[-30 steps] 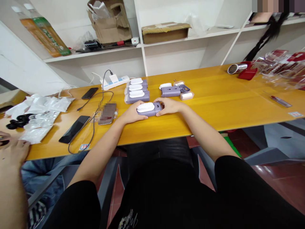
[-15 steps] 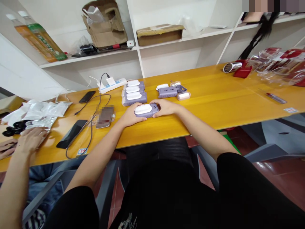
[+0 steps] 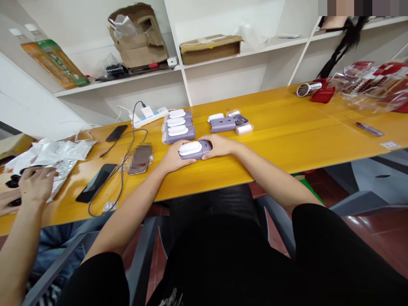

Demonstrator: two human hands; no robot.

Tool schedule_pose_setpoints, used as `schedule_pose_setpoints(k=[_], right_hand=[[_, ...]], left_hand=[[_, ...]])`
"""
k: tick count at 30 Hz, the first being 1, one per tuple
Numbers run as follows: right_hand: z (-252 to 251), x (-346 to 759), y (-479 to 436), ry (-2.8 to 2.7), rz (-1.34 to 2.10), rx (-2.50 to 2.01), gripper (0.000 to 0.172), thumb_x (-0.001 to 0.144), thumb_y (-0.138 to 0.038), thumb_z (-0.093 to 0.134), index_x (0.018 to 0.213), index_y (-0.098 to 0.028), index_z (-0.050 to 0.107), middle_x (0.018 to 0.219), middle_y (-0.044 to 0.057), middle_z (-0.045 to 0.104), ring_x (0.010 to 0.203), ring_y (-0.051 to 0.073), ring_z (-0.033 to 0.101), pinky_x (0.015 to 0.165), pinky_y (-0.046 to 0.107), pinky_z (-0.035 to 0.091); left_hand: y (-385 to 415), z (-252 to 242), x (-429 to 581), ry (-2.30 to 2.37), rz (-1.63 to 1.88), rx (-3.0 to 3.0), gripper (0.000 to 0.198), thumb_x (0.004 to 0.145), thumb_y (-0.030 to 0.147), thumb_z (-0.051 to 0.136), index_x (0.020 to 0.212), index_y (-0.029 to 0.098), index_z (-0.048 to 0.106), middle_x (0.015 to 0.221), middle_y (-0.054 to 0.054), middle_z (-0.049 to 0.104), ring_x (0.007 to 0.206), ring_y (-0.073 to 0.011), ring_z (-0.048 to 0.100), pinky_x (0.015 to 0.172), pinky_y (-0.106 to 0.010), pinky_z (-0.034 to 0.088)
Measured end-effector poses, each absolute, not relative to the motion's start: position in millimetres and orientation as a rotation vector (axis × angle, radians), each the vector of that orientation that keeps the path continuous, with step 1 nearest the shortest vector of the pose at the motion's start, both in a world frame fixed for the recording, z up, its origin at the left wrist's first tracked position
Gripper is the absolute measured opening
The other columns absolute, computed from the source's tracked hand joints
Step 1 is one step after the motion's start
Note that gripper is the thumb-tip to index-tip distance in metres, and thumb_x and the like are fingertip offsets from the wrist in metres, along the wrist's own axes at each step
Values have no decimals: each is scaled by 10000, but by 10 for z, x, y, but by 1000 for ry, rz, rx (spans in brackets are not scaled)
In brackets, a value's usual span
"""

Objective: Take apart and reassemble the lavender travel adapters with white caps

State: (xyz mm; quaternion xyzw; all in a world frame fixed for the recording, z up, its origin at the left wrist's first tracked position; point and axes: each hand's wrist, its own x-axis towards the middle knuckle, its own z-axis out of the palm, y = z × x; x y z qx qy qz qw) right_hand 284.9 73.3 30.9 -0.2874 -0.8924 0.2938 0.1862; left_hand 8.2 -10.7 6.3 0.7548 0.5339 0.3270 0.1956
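Between my two hands, low over the table near its front edge, is a purple-grey brush (image 3: 190, 148) with a white bristled oval on top. My left hand (image 3: 175, 157) wraps its left end, thumb along the near side. The right hand (image 3: 219, 145) grips the other end, fingers curled around it. Just behind lies a row of 3 similar purple brushes (image 3: 178, 126), white ovals facing up. Farther right are a purple casing (image 3: 222, 124) and a white-topped piece in a clear cover (image 3: 244, 129).
Phones (image 3: 97, 182), a charging cable (image 3: 122, 178) and a power strip (image 3: 149, 117) lie to the left. A co-worker's hand (image 3: 37, 182) handles black parts beside white plastic bags (image 3: 47, 153). Red and clear plastic parts (image 3: 376, 85) and a metal grater drum (image 3: 309, 89) sit far right.
My hands keep hold of the brush in nearly the same place. At left, the co-worker's hand has shifted left over the black parts. The view has moved slightly.
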Motion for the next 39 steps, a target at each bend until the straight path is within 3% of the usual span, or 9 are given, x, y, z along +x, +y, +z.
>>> schedule_pose_setpoints(k=[11, 17, 21, 29, 39], right_hand=[[251, 2871, 830, -2498, 811, -751, 930, 711, -485, 1062, 1529, -217, 712, 1569, 163, 772, 1365, 421, 763, 1204, 560, 620], [262, 2876, 804, -2582, 716, -791, 778, 818, -463, 976, 1499, -193, 715, 1521, 172, 793, 1344, 406, 773, 1195, 556, 619], [293, 2862, 775, -2622, 674, -844, 779, 822, -461, 963, 1504, -182, 711, 1536, 186, 783, 1366, 417, 762, 1201, 555, 609], [413, 2954, 766, -2665, 743, -917, 853, 779, -514, 968, 1513, -158, 717, 1423, 172, 819, 1183, 375, 791, 1052, 495, 645], [427, 2985, 754, -2662, 768, -919, 845, 763, -545, 976, 1493, -198, 728, 1381, 143, 824, 1131, 359, 781, 1012, 490, 644]], left_hand=[[-48, 35, 23, 1508, 936, 2154, 920, 722, 648, 987, 1493, 251, 680, 1588, -150, 729, 1484, -428, 669, 1337, -598, 484], [-42, 25, 59, 1469, 950, 2097, 887, 724, 684, 975, 1437, 229, 708, 1505, -137, 779, 1405, -411, 720, 1278, -567, 552], [-36, 6, 62, 1447, 985, 2061, 886, 707, 695, 977, 1405, 217, 715, 1440, -135, 808, 1337, -397, 753, 1222, -548, 596], [-36, 9, 29, 1398, 968, 2094, 844, 708, 686, 979, 1362, 225, 710, 1393, -130, 818, 1300, -390, 765, 1192, -551, 611], [-41, 25, -4, 1399, 931, 2103, 841, 700, 651, 988, 1370, 224, 711, 1396, -114, 812, 1268, -369, 763, 1166, -525, 620]])
